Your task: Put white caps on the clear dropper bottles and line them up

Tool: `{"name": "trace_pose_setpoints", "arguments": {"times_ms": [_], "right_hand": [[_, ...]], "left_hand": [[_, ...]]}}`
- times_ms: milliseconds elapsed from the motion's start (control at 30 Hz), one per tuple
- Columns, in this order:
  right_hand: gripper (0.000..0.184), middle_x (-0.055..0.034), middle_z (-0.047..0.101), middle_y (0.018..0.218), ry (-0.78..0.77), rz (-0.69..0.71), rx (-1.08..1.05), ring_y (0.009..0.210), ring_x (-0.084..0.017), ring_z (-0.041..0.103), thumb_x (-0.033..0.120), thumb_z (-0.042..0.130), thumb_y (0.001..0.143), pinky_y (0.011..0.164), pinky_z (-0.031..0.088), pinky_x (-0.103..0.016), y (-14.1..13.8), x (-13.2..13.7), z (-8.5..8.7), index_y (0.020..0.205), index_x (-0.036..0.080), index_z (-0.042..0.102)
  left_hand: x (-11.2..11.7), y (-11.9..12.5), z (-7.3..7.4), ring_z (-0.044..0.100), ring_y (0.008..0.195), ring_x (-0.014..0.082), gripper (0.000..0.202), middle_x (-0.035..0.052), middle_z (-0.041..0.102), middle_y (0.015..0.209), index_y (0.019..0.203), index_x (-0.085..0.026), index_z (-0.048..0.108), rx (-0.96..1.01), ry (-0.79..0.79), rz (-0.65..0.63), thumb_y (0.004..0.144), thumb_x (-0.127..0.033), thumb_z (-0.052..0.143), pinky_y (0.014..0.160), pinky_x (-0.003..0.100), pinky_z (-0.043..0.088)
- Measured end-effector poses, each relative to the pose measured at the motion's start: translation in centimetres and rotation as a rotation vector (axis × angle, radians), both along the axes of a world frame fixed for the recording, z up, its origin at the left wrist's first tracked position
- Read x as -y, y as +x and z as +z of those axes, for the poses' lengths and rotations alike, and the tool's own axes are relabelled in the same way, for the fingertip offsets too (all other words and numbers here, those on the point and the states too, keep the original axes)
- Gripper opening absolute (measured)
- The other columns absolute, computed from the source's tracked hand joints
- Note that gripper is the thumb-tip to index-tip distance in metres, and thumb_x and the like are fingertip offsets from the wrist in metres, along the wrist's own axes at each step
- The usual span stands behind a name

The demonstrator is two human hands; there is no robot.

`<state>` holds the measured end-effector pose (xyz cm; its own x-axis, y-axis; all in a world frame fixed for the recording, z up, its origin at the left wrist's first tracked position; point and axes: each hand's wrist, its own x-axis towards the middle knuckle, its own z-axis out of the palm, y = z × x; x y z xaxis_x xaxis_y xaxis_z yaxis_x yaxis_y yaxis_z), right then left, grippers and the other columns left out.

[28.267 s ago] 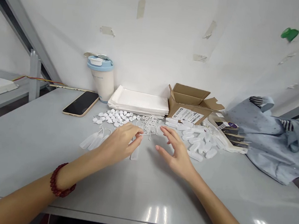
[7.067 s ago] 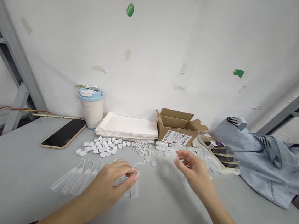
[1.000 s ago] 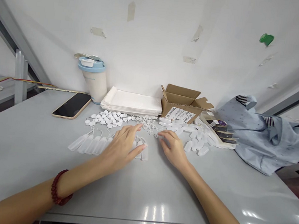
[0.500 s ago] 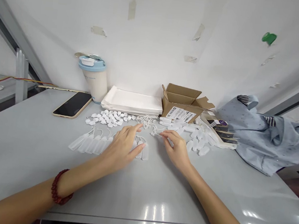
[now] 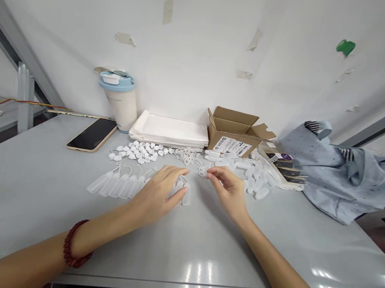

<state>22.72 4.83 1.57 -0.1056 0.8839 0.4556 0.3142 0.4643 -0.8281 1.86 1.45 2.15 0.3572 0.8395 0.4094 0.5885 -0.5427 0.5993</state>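
Observation:
My left hand lies over a row of small clear plastic bottles laid side by side on the grey table; its fingers are stretched out, touching the rightmost bottles. My right hand hovers just to the right, thumb and fingers pinched on a thin white plastic loop piece. A tangle of the same white loop pieces lies behind the hands. White caps are scattered to the left of it, loose bottles to the right.
A phone lies at the back left beside a blue-lidded cup. A stack of white sheets and an open cardboard box stand by the wall. Dark packets and a light blue garment fill the right side.
My right hand has drawn back from the tangle with a white loop piece pinched in its fingers. My left hand has slid slightly toward me along the bottle row.

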Motion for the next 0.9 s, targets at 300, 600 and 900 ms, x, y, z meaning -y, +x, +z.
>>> {"name": "trace_pose_setpoints", "arguments": {"times_ms": [300, 600, 900], "right_hand": [[0.014, -0.0021, 0.07, 0.085, -0.366, 0.328, -0.29, 0.08, -0.016, 0.067, 0.026, 0.072, 0.077, 0.077, 0.054, -0.032, -2.1, 2.5, 0.2, 0.09, 0.023, 0.067], [0.012, -0.0028, 0.068, 0.083, -0.266, 0.318, -0.057, 0.076, -0.016, 0.067, 0.03, 0.064, 0.083, 0.072, 0.053, -0.03, -1.5, 2.4, 1.3, 0.089, 0.02, 0.068], [0.015, -0.006, 0.071, 0.073, -0.148, -0.313, 0.86, 0.067, -0.021, 0.063, 0.024, 0.053, 0.084, 0.06, 0.041, -0.03, 5.5, -2.1, 2.9, 0.088, 0.018, 0.067]], "left_hand": [[-0.1, 0.3, 0.0, 0.059, 0.09, 0.0185, 0.015, 0.0059, 0.067, 0.093, 0.102, -0.015, 0.061, 0.058, 0.134, -0.103, 0.091, -0.014, 0.05, 0.077, 0.031, 0.048], [0.0, 0.4, 0.6, 0.059, 0.076, 0.0147, 0.011, 0.0017, 0.068, 0.078, 0.088, -0.016, 0.064, 0.121, 0.25, -0.099, 0.089, -0.01, 0.054, 0.07, 0.027, 0.047], [0.1, 0.3, 0.6, 0.059, 0.081, 0.017, 0.012, 0.0041, 0.067, 0.082, 0.088, -0.019, 0.066, 0.129, 0.264, -0.053, 0.088, -0.013, 0.056, 0.072, 0.03, 0.05]]}}
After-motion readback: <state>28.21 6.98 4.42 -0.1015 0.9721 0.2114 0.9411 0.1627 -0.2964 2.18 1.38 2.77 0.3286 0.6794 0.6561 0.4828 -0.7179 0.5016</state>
